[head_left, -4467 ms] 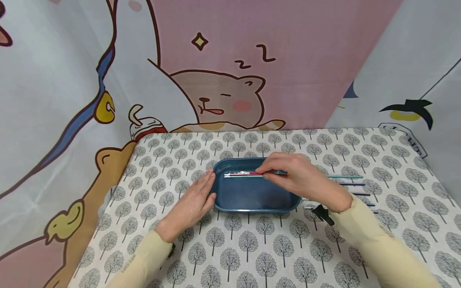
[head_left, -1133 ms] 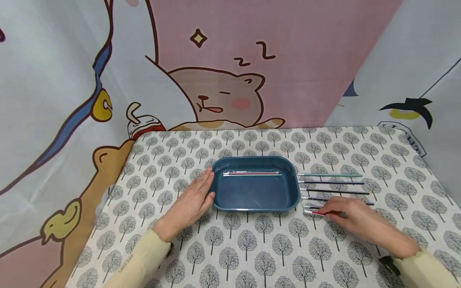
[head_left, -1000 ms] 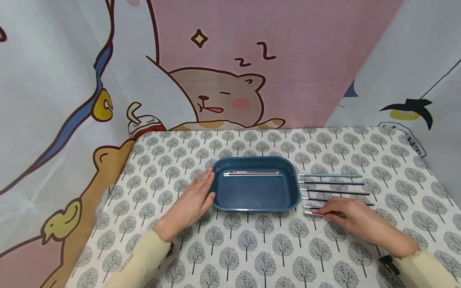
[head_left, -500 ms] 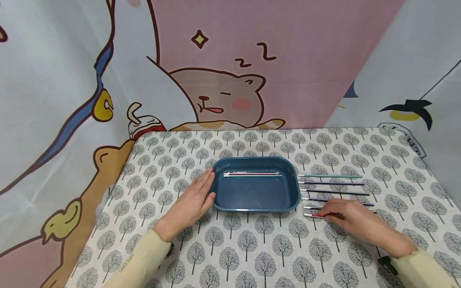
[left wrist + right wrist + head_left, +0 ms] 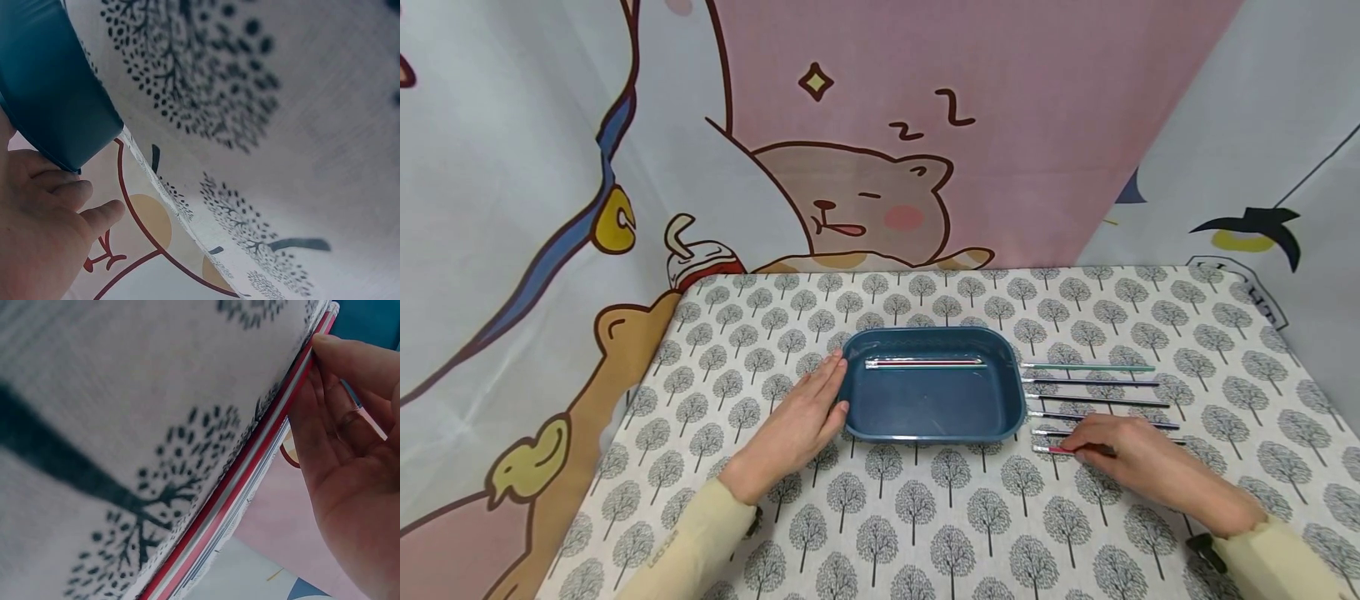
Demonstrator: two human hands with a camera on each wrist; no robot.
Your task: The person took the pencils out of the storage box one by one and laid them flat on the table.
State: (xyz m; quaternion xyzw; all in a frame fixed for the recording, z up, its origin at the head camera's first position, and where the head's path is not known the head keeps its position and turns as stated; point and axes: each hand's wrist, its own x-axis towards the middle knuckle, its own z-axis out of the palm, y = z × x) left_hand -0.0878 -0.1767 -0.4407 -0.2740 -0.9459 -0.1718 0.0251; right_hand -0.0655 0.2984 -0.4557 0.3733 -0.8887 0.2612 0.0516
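Right-hand grip (image 5: 1129, 456) pinches the red-and-silver pencil (image 5: 242, 459), nearest in the row of pencils (image 5: 1097, 401) beside the blue tray (image 5: 932, 439), whose end the left hand (image 5: 795, 423) touches. Likely this is aligning; the next move seems to call for releasing without nudging its neighbour (image 5: 1048, 432).

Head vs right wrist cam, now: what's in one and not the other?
Head only: the left hand at the left end of the blue tray, and the pencils lying inside it.
Right wrist only: the length of the red pencil that the hand hides from above, pale stripe included.
Both: the right hand pinching that pencil, the tray, the tree-print cloth.
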